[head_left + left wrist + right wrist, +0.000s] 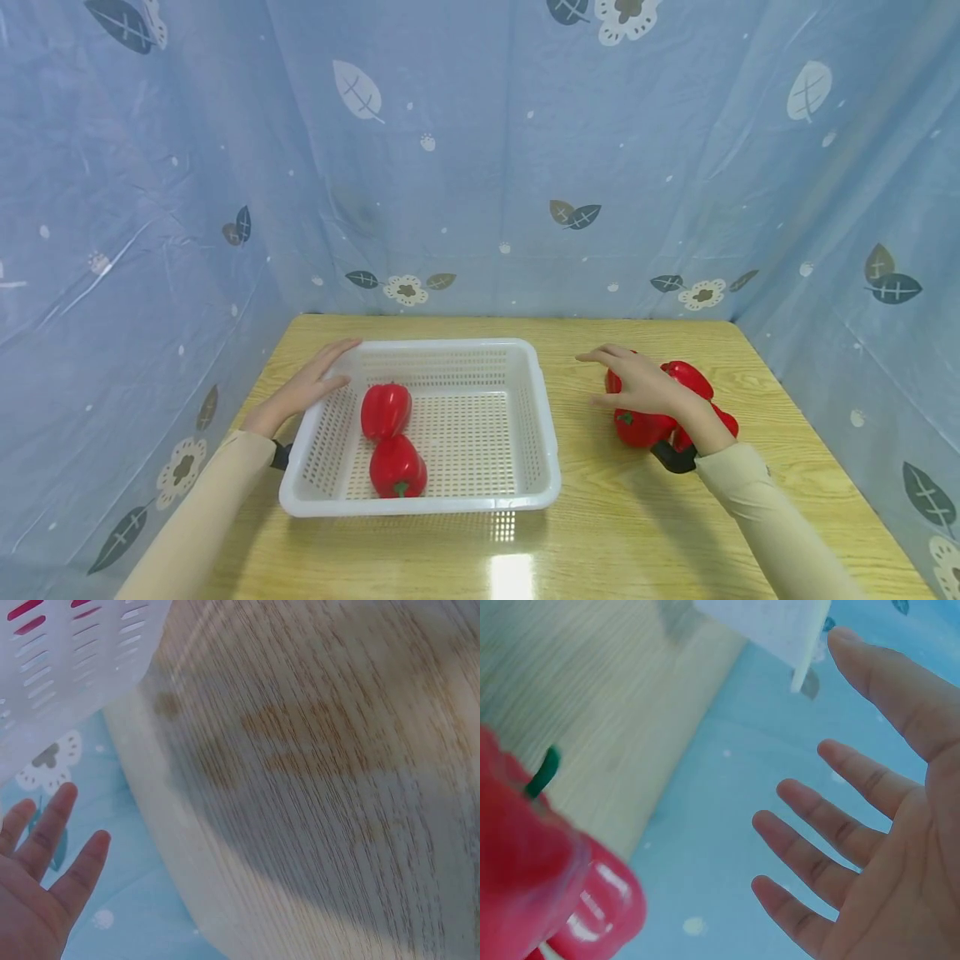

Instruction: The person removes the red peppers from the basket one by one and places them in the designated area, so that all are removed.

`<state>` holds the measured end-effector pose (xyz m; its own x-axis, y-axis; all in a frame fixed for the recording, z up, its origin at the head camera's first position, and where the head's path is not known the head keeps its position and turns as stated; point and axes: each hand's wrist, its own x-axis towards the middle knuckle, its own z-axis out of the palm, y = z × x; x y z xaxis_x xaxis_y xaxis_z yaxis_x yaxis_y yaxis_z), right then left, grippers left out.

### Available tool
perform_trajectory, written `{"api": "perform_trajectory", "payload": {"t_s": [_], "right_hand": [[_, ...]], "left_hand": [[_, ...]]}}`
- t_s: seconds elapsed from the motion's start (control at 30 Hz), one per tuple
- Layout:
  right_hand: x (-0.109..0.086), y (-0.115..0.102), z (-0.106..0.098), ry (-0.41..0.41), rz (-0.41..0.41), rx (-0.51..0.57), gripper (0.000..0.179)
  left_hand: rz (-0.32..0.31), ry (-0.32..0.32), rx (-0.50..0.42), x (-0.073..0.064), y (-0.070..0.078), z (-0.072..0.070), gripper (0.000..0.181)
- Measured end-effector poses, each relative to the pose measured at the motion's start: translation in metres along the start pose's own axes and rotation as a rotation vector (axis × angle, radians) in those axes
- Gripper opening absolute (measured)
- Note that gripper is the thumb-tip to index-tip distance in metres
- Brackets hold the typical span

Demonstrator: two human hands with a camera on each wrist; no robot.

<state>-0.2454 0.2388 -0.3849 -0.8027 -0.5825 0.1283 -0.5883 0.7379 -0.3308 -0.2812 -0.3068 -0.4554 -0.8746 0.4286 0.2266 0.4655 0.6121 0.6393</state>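
Note:
A white plastic basket point(420, 506) with slotted walls stands on the table, and two red bell peppers point(386, 411) lie in its left part. Beside its left rim is my left hand point(311, 386), fingers extended toward the far left corner; whether they touch the rim I cannot tell. The left wrist view shows that hand's fingers point(52, 832) spread, holding nothing. Several more red bell peppers point(641, 429) lie grouped at the right, partly hidden by my right hand point(645, 387) above them. Its fingers are straight and apart, with nothing in them, in the right wrist view.
The wood-grain table point(600, 533) is bounded by a blue leaf-patterned curtain point(480, 167) at the back and sides. Between the basket and the pepper group lies a strip of bare tabletop. Bright light reflects near the front edge.

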Motion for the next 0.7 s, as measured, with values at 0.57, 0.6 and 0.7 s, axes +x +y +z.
{"api": "perform_trajectory", "payload": {"t_s": [0.57,0.6,0.7], "right_hand": [[0.042,-0.037,0.003,-0.035,-0.135,0.003,0.065],[0.044,-0.039,0.003,-0.038,-0.138,-0.004,0.065],[0.051,-0.046,0.004,-0.052,-0.15,-0.029,0.064]], "left_hand": [[0.003,-0.01,0.02,-0.005,0.048,-0.009,0.057],[0.005,-0.009,0.021,-0.005,0.047,-0.009,0.057],[0.008,-0.006,0.02,-0.004,0.04,-0.008,0.057]]}}
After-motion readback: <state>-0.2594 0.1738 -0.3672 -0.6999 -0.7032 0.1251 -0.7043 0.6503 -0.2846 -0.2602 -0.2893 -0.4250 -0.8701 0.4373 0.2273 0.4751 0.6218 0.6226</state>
